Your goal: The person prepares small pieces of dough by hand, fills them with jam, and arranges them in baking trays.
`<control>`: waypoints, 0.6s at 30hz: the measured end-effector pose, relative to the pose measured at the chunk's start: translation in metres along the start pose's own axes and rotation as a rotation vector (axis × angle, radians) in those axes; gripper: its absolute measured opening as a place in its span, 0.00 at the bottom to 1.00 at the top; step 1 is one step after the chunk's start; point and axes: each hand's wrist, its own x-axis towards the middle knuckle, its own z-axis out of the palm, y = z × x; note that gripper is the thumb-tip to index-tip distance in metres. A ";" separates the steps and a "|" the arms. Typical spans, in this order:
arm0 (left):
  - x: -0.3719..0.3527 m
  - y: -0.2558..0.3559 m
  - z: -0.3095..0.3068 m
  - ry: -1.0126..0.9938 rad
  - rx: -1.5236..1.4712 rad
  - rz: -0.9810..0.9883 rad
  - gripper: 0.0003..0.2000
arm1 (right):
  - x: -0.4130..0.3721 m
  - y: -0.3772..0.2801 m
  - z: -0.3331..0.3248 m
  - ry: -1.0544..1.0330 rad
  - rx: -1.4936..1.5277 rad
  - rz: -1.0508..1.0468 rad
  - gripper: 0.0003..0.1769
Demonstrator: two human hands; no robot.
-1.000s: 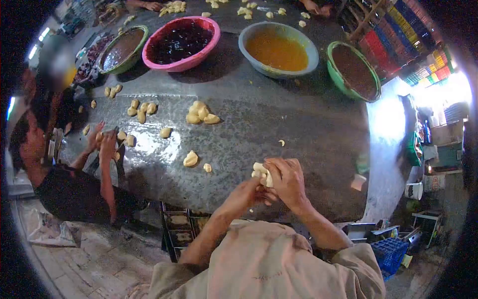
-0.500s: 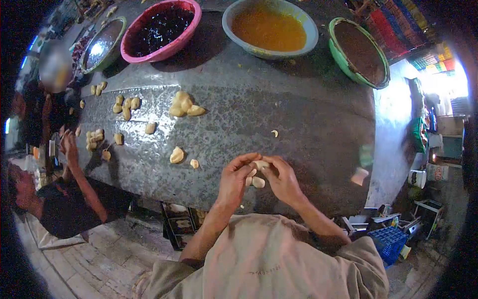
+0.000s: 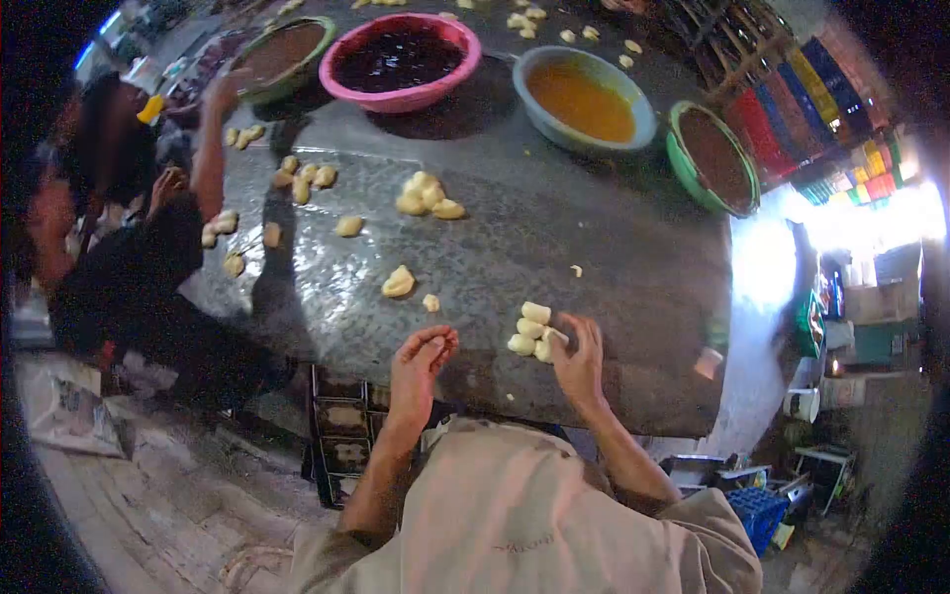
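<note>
My right hand (image 3: 581, 368) has its thumb and fingers around a pale dough piece (image 3: 550, 343) at the right side of a small cluster of rolled dough pieces (image 3: 532, 313) on the dark tabletop. To the left, apart from the cluster, my left hand (image 3: 416, 371) is closed, thumb against curled fingers; whatever it may hold is hidden. Ahead of it on the table lie a lump of dough (image 3: 399, 282) and a smaller scrap (image 3: 430, 302). A tiny dough bit (image 3: 576, 270) sits beyond the cluster.
Along the far side stand a pink basin of dark liquid (image 3: 461, 77), a grey basin of orange liquid (image 3: 643, 129) and a green-rimmed basin (image 3: 749, 193). More dough lumps (image 3: 423, 190) lie mid-table. On the left, another person's arm (image 3: 210, 158) reaches toward another basin (image 3: 323, 45).
My hands have parted: the left moved left, away from the dough, while the right stays by the cluster. The dough piece they held together is let go or set down. The view has shifted.
</note>
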 end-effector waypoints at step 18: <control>-0.025 0.075 0.003 0.352 0.986 1.054 0.13 | 0.046 -0.153 0.114 -0.859 1.185 0.478 0.16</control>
